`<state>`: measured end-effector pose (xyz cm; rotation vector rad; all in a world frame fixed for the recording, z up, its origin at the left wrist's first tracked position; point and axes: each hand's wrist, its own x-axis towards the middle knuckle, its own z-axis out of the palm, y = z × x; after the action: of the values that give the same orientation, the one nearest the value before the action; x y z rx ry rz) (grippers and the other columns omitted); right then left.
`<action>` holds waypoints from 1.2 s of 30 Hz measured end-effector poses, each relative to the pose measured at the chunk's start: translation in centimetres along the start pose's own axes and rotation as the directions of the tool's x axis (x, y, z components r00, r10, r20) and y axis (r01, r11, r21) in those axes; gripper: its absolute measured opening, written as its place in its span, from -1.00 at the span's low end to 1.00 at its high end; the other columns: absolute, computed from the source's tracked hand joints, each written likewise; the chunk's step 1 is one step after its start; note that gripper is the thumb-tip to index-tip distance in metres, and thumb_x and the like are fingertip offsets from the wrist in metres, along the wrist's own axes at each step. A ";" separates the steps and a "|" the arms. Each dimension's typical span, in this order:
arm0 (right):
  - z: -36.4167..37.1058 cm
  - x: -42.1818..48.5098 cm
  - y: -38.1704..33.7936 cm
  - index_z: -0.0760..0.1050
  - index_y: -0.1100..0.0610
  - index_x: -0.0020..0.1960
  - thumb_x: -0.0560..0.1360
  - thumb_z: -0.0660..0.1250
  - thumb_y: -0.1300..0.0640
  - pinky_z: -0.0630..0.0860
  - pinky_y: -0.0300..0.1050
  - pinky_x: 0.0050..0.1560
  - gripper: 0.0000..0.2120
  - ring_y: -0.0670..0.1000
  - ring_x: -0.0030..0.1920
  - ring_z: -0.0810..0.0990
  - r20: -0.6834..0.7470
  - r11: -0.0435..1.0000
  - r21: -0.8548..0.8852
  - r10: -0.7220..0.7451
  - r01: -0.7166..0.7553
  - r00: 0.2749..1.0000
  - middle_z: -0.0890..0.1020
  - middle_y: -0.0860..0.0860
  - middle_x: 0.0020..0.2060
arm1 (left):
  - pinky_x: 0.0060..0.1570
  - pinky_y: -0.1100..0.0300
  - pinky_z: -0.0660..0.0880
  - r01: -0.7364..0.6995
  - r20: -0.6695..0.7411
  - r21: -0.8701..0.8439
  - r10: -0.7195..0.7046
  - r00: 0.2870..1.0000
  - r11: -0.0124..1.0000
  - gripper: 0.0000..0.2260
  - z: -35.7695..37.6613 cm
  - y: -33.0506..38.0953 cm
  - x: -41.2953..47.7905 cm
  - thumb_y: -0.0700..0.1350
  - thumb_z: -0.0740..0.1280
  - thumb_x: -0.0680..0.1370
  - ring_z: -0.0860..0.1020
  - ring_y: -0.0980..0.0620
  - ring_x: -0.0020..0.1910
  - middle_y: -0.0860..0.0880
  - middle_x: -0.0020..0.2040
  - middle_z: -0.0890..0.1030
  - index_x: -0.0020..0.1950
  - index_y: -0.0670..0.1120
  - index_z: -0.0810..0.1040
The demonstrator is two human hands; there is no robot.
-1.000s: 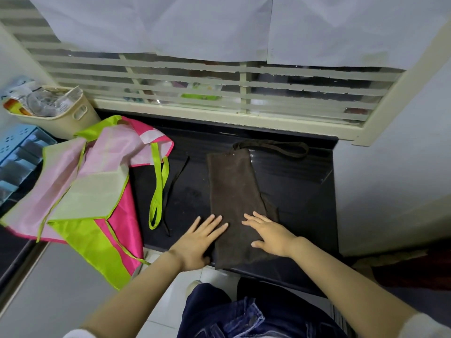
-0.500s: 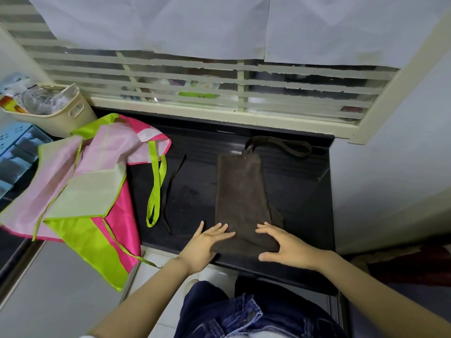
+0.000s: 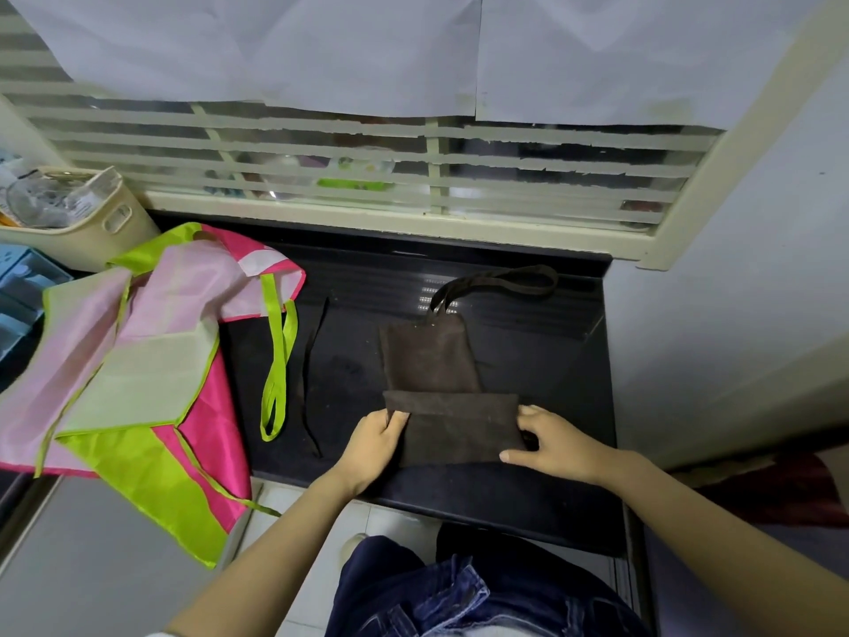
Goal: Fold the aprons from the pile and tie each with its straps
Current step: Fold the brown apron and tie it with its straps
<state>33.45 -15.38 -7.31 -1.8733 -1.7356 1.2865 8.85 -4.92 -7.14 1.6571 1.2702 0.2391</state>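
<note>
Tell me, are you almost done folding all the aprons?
Not nearly. Done: the brown apron is folded into a narrow strip. In hand: the left hand and right hand grip its near end, doubled up over the strip. Left: its straps lie loose on the black counter, untied, and the pink and green aprons sit unfolded in a pile.

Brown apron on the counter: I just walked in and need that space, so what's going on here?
A person is folding the brown apron on the black counter. The left hand and right hand each grip a side of its near end, which is doubled over the rest. Its neck loop lies toward the window, and a thin dark strap lies to its left, untied. The pink and green aprons sit piled at the left, unfolded.
</note>
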 end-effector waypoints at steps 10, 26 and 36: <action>0.0 1.6 -1.5 0.28 0.08 0.41 0.62 0.09 -0.07 0.51 -0.20 0.11 -0.58 -0.13 0.03 0.59 -0.088 0.993 -0.117 0.003 -0.013 0.996 0.61 -0.04 0.10 | 0.14 0.29 0.47 0.010 0.124 -0.042 -0.005 0.992 0.999 -0.74 0.3 -2.1 -0.7 -0.15 0.44 0.47 0.55 0.21 0.09 0.13 0.09 0.59 0.11 0.06 0.52; 0.0 6.7 -0.6 0.39 0.22 0.30 0.62 0.15 0.07 0.43 -0.12 0.19 -0.67 0.09 0.18 0.53 -0.220 0.924 0.183 0.370 -0.335 0.902 0.55 0.14 0.19 | -0.37 0.31 0.31 0.022 -0.072 0.064 -0.017 0.997 0.998 -0.75 0.0 0.4 2.9 -0.01 0.26 0.59 0.39 0.21 -0.41 0.07 -0.39 0.48 -0.25 -0.07 0.39; -0.9 6.6 -1.6 0.32 0.20 0.16 0.62 0.09 -0.02 0.55 -0.01 -0.13 -0.70 0.12 -0.11 0.62 -0.330 0.945 -0.035 0.296 -0.325 0.896 0.63 0.17 -0.07 | -0.32 0.19 0.24 0.041 -0.095 0.232 -0.019 0.995 0.972 -0.84 1.2 -0.1 4.3 -0.06 0.14 0.64 0.45 -0.08 -0.33 -0.08 -0.29 0.54 -0.10 -0.09 0.29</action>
<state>32.32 -8.74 -8.36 -2.3344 -1.3854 0.9377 11.43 -2.06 -9.48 1.8423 1.4363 0.1532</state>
